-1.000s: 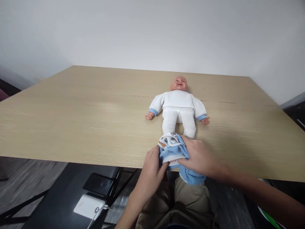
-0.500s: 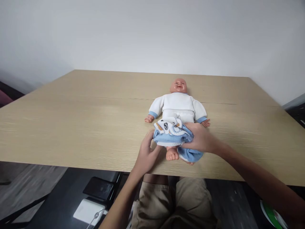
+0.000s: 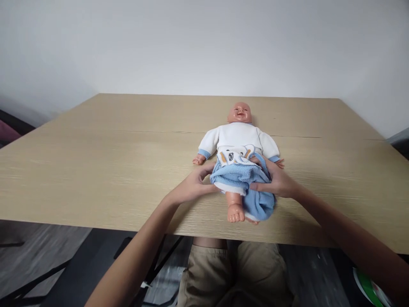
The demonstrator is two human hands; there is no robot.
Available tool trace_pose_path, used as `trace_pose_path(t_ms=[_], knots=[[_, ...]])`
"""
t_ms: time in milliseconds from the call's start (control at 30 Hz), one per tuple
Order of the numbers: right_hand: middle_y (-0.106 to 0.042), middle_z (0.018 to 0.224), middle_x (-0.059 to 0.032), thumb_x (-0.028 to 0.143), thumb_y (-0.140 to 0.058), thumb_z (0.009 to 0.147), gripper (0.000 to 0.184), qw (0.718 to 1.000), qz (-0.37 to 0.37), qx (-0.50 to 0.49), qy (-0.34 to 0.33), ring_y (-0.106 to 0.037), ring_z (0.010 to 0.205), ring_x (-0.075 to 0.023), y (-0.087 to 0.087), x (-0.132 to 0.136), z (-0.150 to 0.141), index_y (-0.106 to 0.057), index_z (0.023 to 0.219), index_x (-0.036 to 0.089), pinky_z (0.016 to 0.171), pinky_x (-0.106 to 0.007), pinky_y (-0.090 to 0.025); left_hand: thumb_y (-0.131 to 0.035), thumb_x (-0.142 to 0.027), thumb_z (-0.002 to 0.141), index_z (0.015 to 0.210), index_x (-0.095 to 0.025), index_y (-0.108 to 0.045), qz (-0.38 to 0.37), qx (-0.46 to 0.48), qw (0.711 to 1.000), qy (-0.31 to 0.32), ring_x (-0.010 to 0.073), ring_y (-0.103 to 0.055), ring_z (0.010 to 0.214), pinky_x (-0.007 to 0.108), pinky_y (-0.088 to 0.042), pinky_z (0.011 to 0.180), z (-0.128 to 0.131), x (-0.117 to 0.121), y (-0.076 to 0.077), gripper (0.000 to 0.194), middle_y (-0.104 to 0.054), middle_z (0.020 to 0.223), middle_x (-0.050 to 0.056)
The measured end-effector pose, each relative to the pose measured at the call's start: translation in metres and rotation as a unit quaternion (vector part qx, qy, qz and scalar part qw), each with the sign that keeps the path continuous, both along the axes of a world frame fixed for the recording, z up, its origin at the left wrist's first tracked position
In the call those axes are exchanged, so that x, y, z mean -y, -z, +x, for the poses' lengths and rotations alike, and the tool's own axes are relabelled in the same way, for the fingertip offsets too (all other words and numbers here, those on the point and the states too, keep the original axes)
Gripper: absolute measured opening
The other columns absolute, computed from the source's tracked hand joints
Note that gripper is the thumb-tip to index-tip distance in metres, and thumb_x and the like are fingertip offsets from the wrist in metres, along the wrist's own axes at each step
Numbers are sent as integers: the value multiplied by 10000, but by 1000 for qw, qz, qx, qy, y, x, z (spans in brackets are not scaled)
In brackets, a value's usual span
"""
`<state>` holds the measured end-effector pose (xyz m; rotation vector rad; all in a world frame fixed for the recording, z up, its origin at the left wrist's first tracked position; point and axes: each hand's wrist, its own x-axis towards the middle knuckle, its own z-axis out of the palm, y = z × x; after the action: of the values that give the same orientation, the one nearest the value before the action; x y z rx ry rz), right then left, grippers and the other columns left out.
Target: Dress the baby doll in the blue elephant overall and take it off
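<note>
A baby doll [image 3: 239,133] lies on its back on the table, head toward the wall, in a white top with blue cuffs. Blue fleece pants [image 3: 238,174] with a white animal face cover its hips and legs, bunched up. One bare foot [image 3: 235,212] sticks out below the hem; the other foot is mostly covered by the fabric. My left hand [image 3: 194,183] grips the pants' left side, thumb at the hem and fingers partly behind the cloth. On the other side my right hand [image 3: 276,179] holds the fabric, its thumb across the leg and its fingers at the waist.
The wooden table [image 3: 111,170] reaches back to a pale wall. Below its front edge are my knees in khaki shorts [image 3: 207,273], a dark seat [image 3: 79,264] on the left, and a green and white round object [image 3: 367,285] at lower right.
The pants have moved up the doll's body, their animal face now against the top's hem. More of the bare leg shows. Both hands have shifted along with the cloth.
</note>
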<state>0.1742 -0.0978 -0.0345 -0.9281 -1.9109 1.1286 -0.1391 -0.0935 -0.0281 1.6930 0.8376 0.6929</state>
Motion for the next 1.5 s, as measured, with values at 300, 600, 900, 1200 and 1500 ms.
trace_pose_path(t_ms=[300, 600, 900, 1200, 1500], knots=[[-482, 861, 45, 635, -977, 760, 598, 951, -258, -172, -4, -468, 748, -140, 16, 3, 16, -577, 978, 248, 683, -244, -437, -1031, -400, 739, 1264, -217, -774, -12, -19, 1000, 16, 351, -651, 1418, 534, -429, 1323, -7, -2, 5, 613, -763, 1381, 120], [-532, 868, 57, 554, -1038, 696, 665, 938, -318, -97, -96, -528, 760, -124, 22, -2, 31, -580, 1050, 225, 697, -231, -467, -856, -478, 911, 1145, -220, -674, 54, -46, 997, -24, 242, -638, 1082, 385, -525, 1032, -2, -24, -18, 393, -683, 1126, 66], [-500, 877, 18, 750, -847, 766, 611, 958, -259, -125, 7, -502, 775, -194, 5, 5, 26, -479, 897, 280, 713, -313, -475, -794, -647, 931, 1402, -238, -671, 211, -185, 959, 38, 330, -574, 1271, 436, -479, 1090, 48, -45, -69, 635, -672, 1393, 110], [-723, 1052, -26, 610, -907, 873, 532, 947, -272, -23, -167, -683, 966, -205, -1, -3, 49, -721, 1162, 204, 876, -316, -580, -820, -553, 928, 957, -193, -668, 32, -155, 930, 333, 172, -579, 764, 301, -430, 690, 94, -83, -70, 392, -633, 842, -7], [-807, 1049, -64, 686, -830, 842, 576, 945, -290, -151, 20, -761, 947, -260, 7, 2, 43, -765, 1202, 241, 848, -369, -627, -922, -401, 845, 1135, -238, -732, -104, -47, 932, 345, 251, -748, 952, 333, -610, 795, 96, -85, -45, 384, -772, 1042, 41]])
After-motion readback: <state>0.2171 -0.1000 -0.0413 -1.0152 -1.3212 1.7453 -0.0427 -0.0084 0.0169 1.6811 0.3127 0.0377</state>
